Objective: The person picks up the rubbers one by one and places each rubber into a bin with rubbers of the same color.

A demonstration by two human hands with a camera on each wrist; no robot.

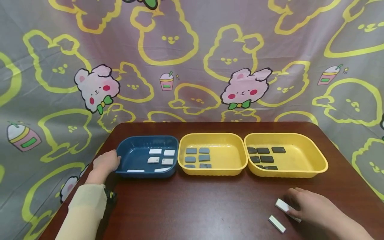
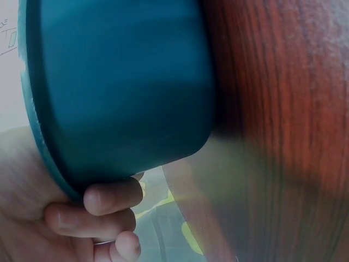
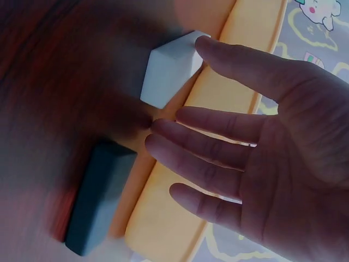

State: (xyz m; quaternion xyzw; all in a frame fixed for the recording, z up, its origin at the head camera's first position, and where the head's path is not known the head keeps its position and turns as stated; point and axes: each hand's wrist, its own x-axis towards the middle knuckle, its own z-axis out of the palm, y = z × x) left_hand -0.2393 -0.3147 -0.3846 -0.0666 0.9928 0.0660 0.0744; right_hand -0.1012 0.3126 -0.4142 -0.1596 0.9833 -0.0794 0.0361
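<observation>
At the far left, my left hand (image 1: 105,162) grips the outer rim of a blue tray (image 1: 126,156); its curled fingers (image 2: 112,196) show under the tray's edge in the left wrist view. White rectangular blocks (image 1: 155,151) lie inside that tray. On the right, my right hand (image 1: 312,205) reaches over a white block (image 1: 282,204) on the table. Its thumb overlaps this block (image 3: 172,71) in the right wrist view, with the other fingers nearly straight. A second white block (image 1: 277,224) lies beside it. A dark block (image 3: 101,199) shows below the fingertips in the right wrist view.
A yellow tray (image 1: 228,171) in the middle holds several grey blocks (image 1: 204,158). Another yellow tray (image 1: 300,173) on the right holds several black blocks (image 1: 267,159). All trays stand in a row on the brown table (image 1: 192,203), before a patterned curtain (image 1: 192,76).
</observation>
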